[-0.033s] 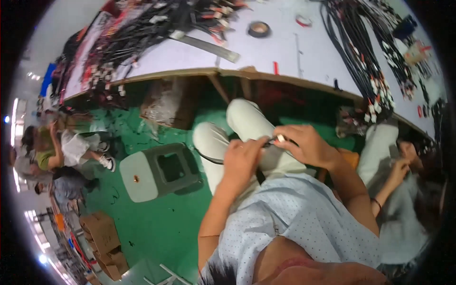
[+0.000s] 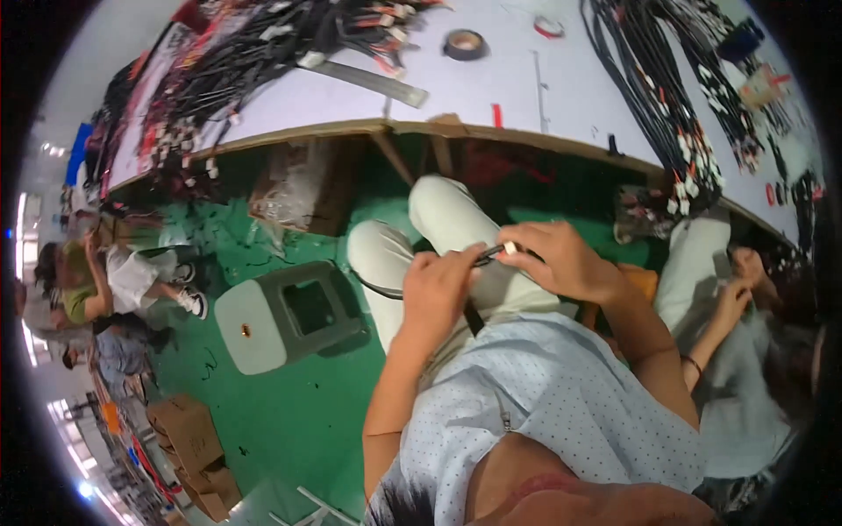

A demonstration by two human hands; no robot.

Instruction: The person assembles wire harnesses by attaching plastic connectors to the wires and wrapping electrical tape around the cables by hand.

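Over my lap, my left hand (image 2: 436, 285) is closed on a black cable (image 2: 489, 255). Its tail runs out past the far side of that hand, across my light trousers (image 2: 379, 250). A small white connector (image 2: 510, 248) is at the cable's other end, pinched between the thumb and fingers of my right hand (image 2: 557, 260). The two hands are close together, with a short dark length of cable showing between them. My fingers cover part of the cable and of the connector.
Ahead, a white table (image 2: 491, 79) bears cable bundles (image 2: 263, 66), a steel ruler (image 2: 368, 83) and black tape (image 2: 463, 44). A grey stool (image 2: 289, 316) stands left on the green floor. At right, a co-worker's hands (image 2: 737, 294) are near; other people sit far left.
The whole view has shifted slightly, so things appear a little further left and up. Both hands keep their hold on the cable and connector, with only small finger movement.
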